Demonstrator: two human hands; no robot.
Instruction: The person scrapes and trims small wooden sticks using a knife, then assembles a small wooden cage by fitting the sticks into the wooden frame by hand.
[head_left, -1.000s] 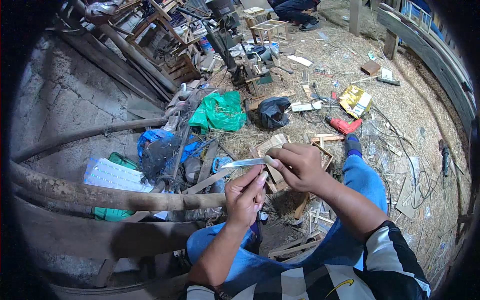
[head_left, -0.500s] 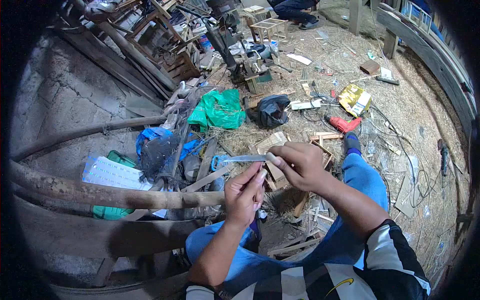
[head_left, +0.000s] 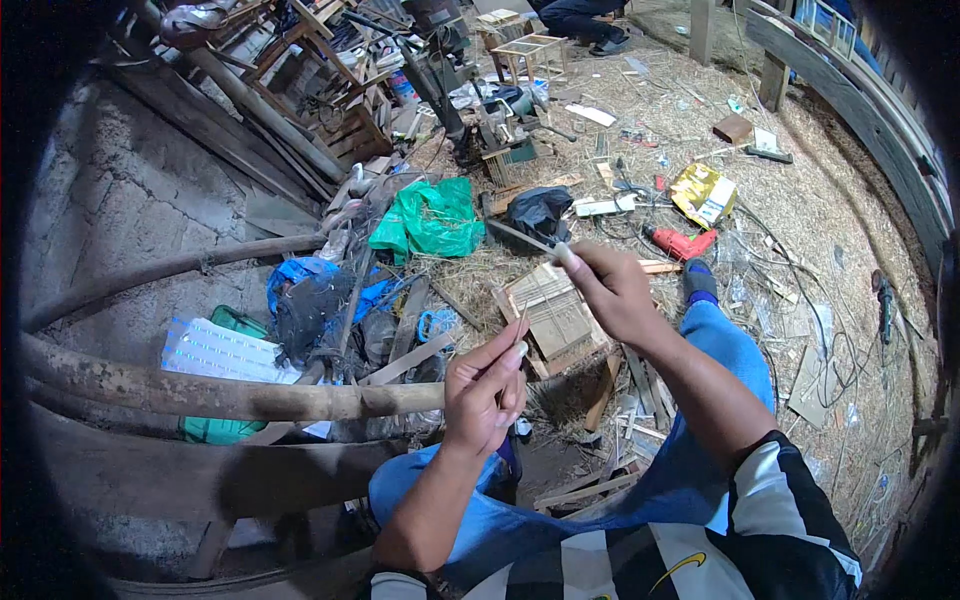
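My right hand point(head_left: 610, 290) is closed around a narrow metal blade point(head_left: 520, 236), which points up and to the left; its handle end is hidden in the fist. Lower and to the left, my left hand point(head_left: 485, 395) pinches a thin wooden stick point(head_left: 522, 318) between thumb and fingertips, and only its short tip shows. Blade and stick are apart. Beneath and beyond the hands lies a wooden panel point(head_left: 556, 318) with thin strips on it. A blue loop-shaped object point(head_left: 437, 324) rests on the floor left of my left hand.
A curved wooden pole point(head_left: 230, 378) runs across the left side. A green plastic bag point(head_left: 430, 218), a black bag point(head_left: 540, 215), a red power drill point(head_left: 682, 243) and a yellow bag point(head_left: 703, 193) lie ahead. Cables and wood scraps litter the floor. Another person point(head_left: 585, 20) crouches at the back.
My right hand has lifted the blade up and away from the stick, turning it from level to slanted. My left hand has barely moved. The wooden panel is now less covered.
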